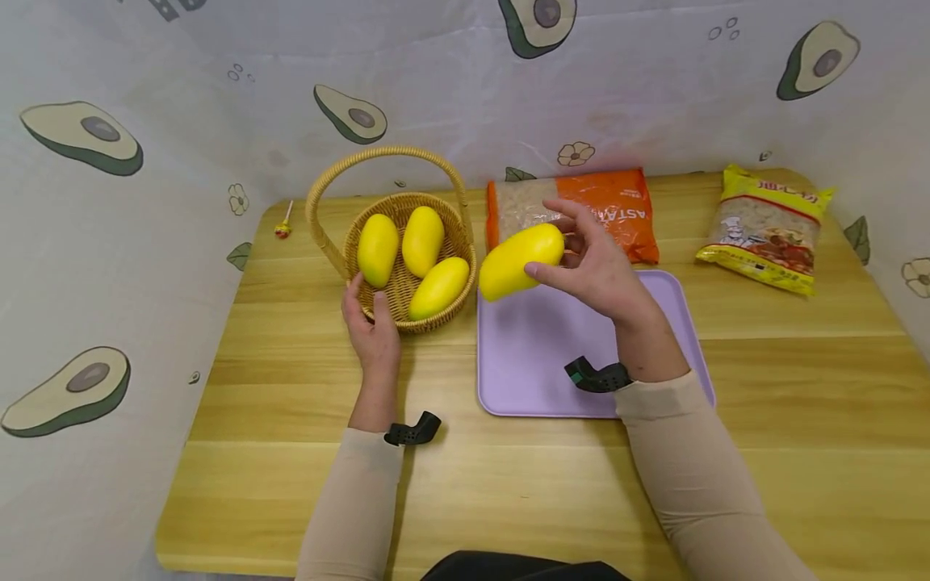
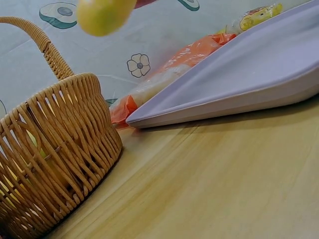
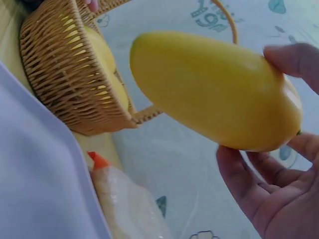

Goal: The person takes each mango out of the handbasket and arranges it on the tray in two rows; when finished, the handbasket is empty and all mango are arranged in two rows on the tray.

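Observation:
My right hand [image 1: 596, 270] holds a yellow mango [image 1: 521, 261] between thumb and fingertips, above the upper left part of the lilac tray [image 1: 508, 395]. In the right wrist view the same mango [image 3: 214, 92] spans the middle, its far end toward the basket. My left hand [image 1: 374, 343] grips the near left rim of a wicker basket [image 1: 436, 323], thumb over the edge. Inside lie a left mango [image 1: 378, 250], a back mango [image 1: 423, 242] and a front mango [image 1: 439, 289]. The left wrist view shows the basket's woven side [image 2: 65, 144], but not the left hand's fingers.
Behind the tray lies an orange pasta bag [image 1: 610, 210], partly covered by my right hand. A yellow snack bag [image 1: 766, 230] sits at the back right, and a lollipop [image 1: 283, 227] at the back left. The basket's tall handle [image 1: 385, 152] arches up near the patterned wall covering [image 1: 436, 73].

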Action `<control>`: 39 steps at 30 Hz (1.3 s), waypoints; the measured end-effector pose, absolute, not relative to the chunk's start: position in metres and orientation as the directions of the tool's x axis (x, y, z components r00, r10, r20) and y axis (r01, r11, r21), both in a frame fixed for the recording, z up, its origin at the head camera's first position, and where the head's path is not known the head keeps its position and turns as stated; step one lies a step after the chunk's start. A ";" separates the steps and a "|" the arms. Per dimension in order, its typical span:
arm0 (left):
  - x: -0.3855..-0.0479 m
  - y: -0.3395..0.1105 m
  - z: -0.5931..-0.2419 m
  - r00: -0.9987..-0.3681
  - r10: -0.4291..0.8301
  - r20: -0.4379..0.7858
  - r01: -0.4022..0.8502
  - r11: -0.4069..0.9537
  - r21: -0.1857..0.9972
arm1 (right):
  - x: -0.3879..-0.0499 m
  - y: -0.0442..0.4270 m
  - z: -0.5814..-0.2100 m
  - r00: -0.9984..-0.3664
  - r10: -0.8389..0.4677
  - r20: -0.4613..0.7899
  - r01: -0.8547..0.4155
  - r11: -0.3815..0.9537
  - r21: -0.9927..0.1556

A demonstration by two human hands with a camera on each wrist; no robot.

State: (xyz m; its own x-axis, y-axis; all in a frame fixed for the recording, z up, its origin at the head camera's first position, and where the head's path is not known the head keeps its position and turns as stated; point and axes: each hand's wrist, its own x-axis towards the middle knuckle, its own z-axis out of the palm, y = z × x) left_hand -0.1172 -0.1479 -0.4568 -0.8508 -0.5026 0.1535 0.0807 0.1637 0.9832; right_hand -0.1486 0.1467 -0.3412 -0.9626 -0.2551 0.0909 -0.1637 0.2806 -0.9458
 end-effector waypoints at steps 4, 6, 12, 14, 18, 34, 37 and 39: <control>-0.118 -0.147 -0.457 -0.846 -0.509 0.162 0.100 0.148 0.984 | -0.158 0.141 -0.355 -0.977 -0.183 0.105 -0.150 0.253 -0.956; -0.119 -0.147 -0.457 -0.842 -0.515 0.162 0.101 0.145 0.984 | -0.162 0.138 -0.362 -0.982 -0.172 0.076 -0.120 0.266 -0.956; -0.118 -0.147 -0.457 -0.845 -0.511 0.161 0.090 0.161 0.983 | -0.170 0.128 -0.376 -0.985 -0.155 -0.081 0.024 0.338 -0.941; -0.118 -0.147 -0.458 -0.846 -0.508 0.164 0.093 0.162 0.982 | -0.171 0.126 -0.380 -0.982 -0.151 -0.113 0.054 0.348 -0.936; -0.118 -0.147 -0.458 -0.846 -0.507 0.166 0.094 0.165 0.982 | -0.172 0.122 -0.385 -0.979 -0.152 -0.135 0.074 0.348 -0.935; -0.117 -0.148 -0.457 -0.852 -0.502 0.150 0.076 0.164 0.983 | -0.177 0.110 -0.402 -0.959 -0.167 -0.228 0.171 0.302 -0.938; -0.117 -0.148 -0.456 -0.855 -0.497 0.147 0.071 0.168 0.983 | -0.177 0.108 -0.403 -0.956 -0.150 -0.252 0.189 0.345 -0.920; -0.117 -0.148 -0.456 -0.855 -0.498 0.146 0.069 0.170 0.983 | -0.176 0.107 -0.403 -0.953 -0.146 -0.265 0.201 0.351 -0.915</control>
State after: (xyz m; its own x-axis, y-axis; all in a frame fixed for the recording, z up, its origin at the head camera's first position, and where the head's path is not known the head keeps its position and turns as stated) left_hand -0.1168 -0.1478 -0.4557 -0.8545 -0.4985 0.1459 0.0687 0.1700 0.9830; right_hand -0.1765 0.1070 -0.4032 -0.9530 -0.1462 -0.2652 0.2006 0.3513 -0.9145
